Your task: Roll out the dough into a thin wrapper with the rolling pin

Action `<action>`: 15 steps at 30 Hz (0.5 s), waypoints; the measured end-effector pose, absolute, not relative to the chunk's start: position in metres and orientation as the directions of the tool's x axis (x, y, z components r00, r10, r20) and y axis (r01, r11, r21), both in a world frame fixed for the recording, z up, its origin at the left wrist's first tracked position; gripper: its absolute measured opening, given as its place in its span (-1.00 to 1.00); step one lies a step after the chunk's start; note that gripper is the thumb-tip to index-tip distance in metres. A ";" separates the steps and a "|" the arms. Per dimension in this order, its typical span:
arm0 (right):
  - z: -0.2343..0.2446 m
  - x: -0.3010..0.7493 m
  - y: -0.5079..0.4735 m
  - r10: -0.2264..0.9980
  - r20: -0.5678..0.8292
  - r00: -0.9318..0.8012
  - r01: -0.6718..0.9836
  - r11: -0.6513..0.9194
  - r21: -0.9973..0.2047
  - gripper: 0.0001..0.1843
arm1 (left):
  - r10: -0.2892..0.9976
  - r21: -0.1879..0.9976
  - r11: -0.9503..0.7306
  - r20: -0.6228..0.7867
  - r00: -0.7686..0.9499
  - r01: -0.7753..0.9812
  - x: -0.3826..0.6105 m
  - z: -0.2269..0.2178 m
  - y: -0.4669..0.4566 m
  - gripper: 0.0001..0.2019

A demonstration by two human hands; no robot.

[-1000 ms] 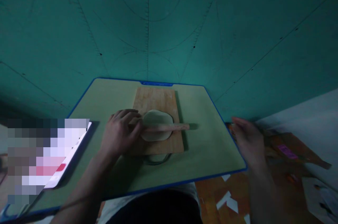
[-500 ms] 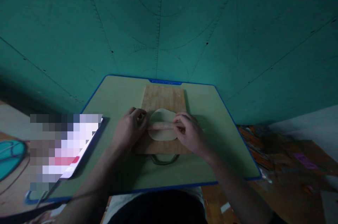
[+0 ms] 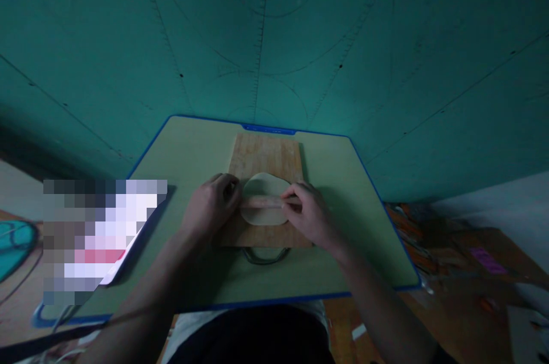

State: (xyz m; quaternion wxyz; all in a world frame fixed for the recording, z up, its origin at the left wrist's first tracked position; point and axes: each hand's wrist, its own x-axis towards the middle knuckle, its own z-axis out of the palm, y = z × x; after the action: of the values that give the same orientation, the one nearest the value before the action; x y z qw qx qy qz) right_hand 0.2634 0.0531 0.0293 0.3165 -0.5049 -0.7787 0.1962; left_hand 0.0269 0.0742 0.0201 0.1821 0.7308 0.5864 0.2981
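A flat, roundish sheet of dough [image 3: 265, 216] lies on a wooden cutting board [image 3: 268, 152]. Across the middle of the dough rests a small wooden rolling pin [image 3: 261, 202]. My left hand [image 3: 213, 199] is closed around the pin's left end, at the board's left edge. My right hand [image 3: 306, 209] pinches the other end between thumb and fingers, over the dough's right side. The fingers hide both ends of the pin. At the near edge of the board sticks out a metal handle [image 3: 266, 258].
The board lies on a pale green table [image 3: 338, 169] with a blue rim. A blurred-out tablet-like screen [image 3: 107, 238] stands at the left. Behind the table rises a green wall [image 3: 274, 38] with drawn lines. Boxes [image 3: 484, 272] lie at the right.
The view has tilted slightly, so the board and table sit a little higher. Both hands stay on the rolling pin, which has barely shifted on the dough.
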 end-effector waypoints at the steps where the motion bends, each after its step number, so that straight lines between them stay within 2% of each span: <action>1: 0.029 0.263 0.053 0.912 0.292 -0.289 0.663 0.410 -0.626 -0.79 | 0.966 0.615 -0.247 0.222 0.136 0.749 0.027 0.020 0.074 -0.72; 15: 0.024 0.263 0.057 0.919 0.278 -0.279 0.649 0.394 -0.650 -0.81 | 0.967 0.589 -0.238 0.220 0.131 0.772 0.029 0.023 0.072 -0.73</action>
State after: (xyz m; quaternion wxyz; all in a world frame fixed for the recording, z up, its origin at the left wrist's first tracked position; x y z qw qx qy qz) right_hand 0.2635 0.0567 0.0242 0.3193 -0.5083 -0.7714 0.2111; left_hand 0.0289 0.0724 0.0232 0.1693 0.7327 0.5934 0.2869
